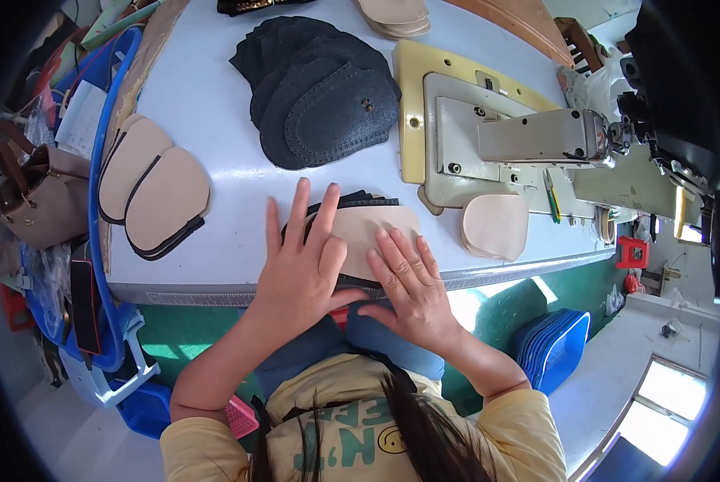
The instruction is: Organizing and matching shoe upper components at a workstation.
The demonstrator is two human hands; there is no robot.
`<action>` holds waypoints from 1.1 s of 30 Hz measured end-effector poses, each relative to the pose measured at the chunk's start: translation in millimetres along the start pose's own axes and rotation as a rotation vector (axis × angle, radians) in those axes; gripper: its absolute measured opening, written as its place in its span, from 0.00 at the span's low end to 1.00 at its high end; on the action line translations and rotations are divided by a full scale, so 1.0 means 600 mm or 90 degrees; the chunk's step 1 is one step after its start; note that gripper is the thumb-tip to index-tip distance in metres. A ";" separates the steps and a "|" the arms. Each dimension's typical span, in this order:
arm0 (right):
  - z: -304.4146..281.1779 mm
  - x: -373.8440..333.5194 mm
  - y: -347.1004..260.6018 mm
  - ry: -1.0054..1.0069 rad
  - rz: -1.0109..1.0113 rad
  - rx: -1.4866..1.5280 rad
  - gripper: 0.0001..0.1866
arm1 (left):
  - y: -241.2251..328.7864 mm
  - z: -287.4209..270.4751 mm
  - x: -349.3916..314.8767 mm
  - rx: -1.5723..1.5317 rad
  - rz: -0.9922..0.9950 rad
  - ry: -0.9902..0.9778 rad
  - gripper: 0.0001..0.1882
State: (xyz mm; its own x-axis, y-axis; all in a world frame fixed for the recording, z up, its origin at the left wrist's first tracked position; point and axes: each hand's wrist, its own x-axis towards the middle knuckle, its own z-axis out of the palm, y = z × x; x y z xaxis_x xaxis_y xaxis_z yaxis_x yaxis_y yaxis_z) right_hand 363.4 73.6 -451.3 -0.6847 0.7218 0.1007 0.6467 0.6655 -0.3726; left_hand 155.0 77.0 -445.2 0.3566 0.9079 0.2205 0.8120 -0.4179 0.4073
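A beige oval-ended leather piece [358, 227] lies over a black leather piece [380, 202] at the table's front edge. My right hand [408, 277] rests flat on the beige piece, fingers stretched out over its right part. On the left side of these pieces is my left hand [299, 261], its fingers spread and nothing gripped in them. Beyond my hands lies a fanned stack of black leather flaps [328, 96] with stitch holes round their edges. To the right sits a small pile of beige pieces [495, 226].
Two beige pieces with black backing [167, 197] lie at the left. A sewing machine [536, 136] occupies the right, with yellow-handled snips [552, 197] beside it. Off the table's left edge stands a blue tub [96, 185] with a brown handbag [46, 193]. Blue baskets [564, 349] are stacked on the floor.
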 end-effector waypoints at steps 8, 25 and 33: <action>0.012 -0.033 -0.001 0.113 -0.044 0.133 0.39 | 0.023 0.015 -0.033 0.044 0.016 -0.004 0.37; -0.120 -0.108 0.135 0.432 0.182 -0.041 0.10 | -0.214 -0.136 -0.153 0.321 -0.255 0.036 0.39; -0.158 -0.056 0.180 0.229 0.200 -0.073 0.19 | -0.123 -0.086 -0.010 0.094 -0.067 0.190 0.45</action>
State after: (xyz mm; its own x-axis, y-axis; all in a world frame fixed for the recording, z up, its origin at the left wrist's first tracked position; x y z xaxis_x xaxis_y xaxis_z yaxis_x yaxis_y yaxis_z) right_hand 487.9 139.1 -407.6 -0.3034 0.8976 0.3197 0.8504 0.4065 -0.3341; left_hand 69.0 100.7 -430.6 0.1349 0.8867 0.4423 0.9032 -0.2936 0.3131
